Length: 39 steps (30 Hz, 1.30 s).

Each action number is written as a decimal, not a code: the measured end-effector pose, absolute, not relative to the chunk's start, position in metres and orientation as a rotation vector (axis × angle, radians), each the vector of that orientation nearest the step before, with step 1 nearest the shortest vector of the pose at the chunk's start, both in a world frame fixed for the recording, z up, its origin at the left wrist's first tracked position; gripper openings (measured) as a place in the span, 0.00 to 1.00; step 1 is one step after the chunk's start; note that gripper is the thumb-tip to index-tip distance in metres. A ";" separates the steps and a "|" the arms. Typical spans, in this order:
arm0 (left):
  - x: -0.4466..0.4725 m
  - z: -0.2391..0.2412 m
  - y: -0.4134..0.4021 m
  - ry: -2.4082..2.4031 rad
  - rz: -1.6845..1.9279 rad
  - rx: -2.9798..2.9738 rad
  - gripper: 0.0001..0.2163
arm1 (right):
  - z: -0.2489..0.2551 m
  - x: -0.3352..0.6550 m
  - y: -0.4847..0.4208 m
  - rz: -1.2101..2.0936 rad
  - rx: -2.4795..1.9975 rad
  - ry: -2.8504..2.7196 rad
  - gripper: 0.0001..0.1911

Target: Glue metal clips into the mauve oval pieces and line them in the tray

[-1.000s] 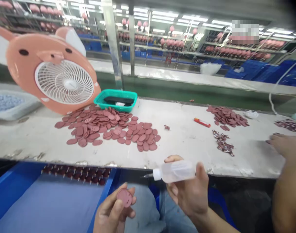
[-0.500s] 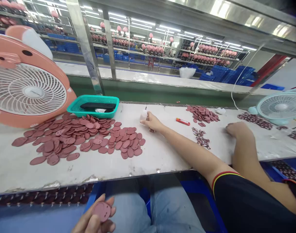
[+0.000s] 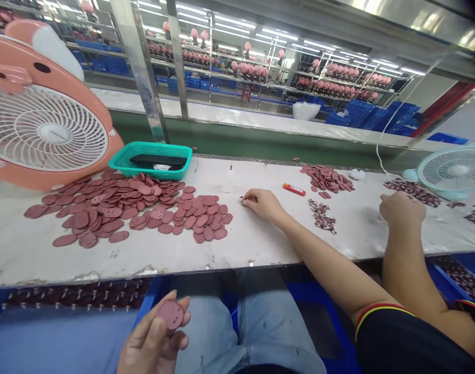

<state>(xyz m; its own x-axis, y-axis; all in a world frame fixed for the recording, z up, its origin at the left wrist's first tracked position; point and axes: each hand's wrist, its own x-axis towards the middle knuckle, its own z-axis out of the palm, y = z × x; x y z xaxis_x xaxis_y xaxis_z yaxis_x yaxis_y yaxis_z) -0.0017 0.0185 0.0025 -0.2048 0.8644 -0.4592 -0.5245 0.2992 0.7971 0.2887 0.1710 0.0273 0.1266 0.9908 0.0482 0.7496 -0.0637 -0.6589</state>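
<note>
Over the worktop point(image 3: 229, 254), my left grip point(image 3: 153, 340) is clamping a disc point(image 3: 171, 315) up facing me, while my right grip point(image 3: 262, 204) is reaching small scraps point(image 3: 245, 198), its closure unclear.

Left hand point(image 3: 153, 337) cupped low; right hand point(image 3: 262, 204) palm down (arm point(image 3: 330, 262) fully outstretched).

A black short sleeve point(image 3: 408, 343) with red-and-yellow trim, over pale blue jeans point(image 3: 268, 322)
</note>
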 end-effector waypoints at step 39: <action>0.001 0.033 -0.004 0.978 0.982 0.232 0.15 | 0.069 0.179 0.036 0.989 -0.900 -2.042 0.04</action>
<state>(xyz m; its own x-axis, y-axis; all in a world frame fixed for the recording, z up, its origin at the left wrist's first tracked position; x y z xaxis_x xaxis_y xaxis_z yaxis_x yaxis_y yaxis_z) 0.0011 -0.0035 0.0328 0.1874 0.7853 -0.5901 -0.5933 0.5693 0.5692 0.1785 0.0360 0.0689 -0.5242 0.8058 0.2756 0.2832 0.4701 -0.8360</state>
